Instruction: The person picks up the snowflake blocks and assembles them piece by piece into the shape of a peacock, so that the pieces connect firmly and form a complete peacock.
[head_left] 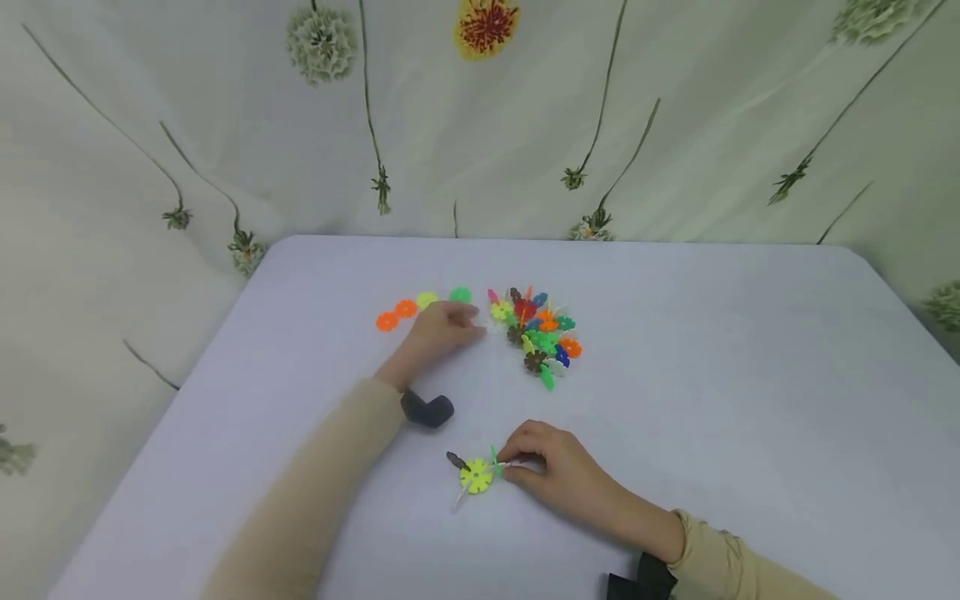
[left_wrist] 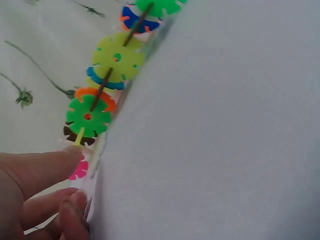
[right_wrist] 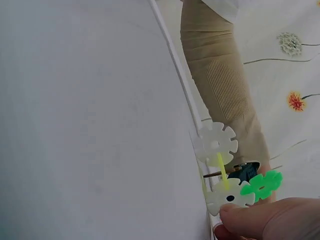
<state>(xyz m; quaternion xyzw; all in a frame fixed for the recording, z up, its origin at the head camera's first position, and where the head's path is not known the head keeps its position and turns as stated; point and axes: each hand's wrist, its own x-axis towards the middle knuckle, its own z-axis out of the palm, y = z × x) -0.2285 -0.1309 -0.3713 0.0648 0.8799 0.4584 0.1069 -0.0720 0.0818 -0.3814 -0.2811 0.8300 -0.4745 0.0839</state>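
Right hand [head_left: 558, 471] over near part of white worktop [head_left: 712, 375]; fingers pinched translucent white slotted disc [right_wrist: 218, 196] of small joined cluster. Yellow disc [head_left: 469, 480] in its middle, brown disc [head_left: 456, 460] and green disc [right_wrist: 270, 183] joined on. Left hand [head_left: 444, 329] farther out, thumb and fingers just beside left edge of multicoloured disc pile [head_left: 546, 340]; could not tell whether fingers grasped anything. Loose orange discs [head_left: 387, 322] lay left of left hand.

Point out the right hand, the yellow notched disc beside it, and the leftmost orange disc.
Right hand [head_left: 564, 472]: head view, back of the hand.
Yellow notched disc [head_left: 472, 479]: head view, its face.
Leftmost orange disc [head_left: 387, 322]: head view, its face.
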